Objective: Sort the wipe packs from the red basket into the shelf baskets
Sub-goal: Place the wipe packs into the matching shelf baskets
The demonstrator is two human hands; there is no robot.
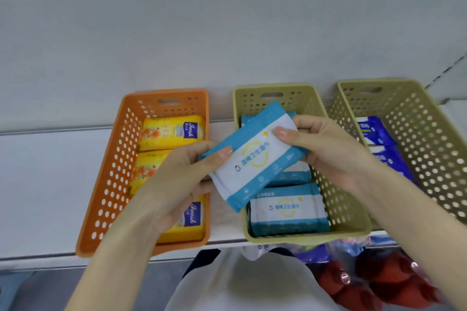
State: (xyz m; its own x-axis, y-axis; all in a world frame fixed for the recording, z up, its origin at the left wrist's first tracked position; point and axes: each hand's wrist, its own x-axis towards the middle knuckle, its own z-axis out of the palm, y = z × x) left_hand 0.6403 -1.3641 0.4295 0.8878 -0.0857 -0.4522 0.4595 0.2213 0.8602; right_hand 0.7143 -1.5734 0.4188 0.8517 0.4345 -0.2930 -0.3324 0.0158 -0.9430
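Left hand, right hand round pack

Pale wall; white shelf

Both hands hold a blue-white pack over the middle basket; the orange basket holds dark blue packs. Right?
No: the head view shows yellow packs in the orange basket. Left hand and right hand do hold the blue-white pack over the middle basket.
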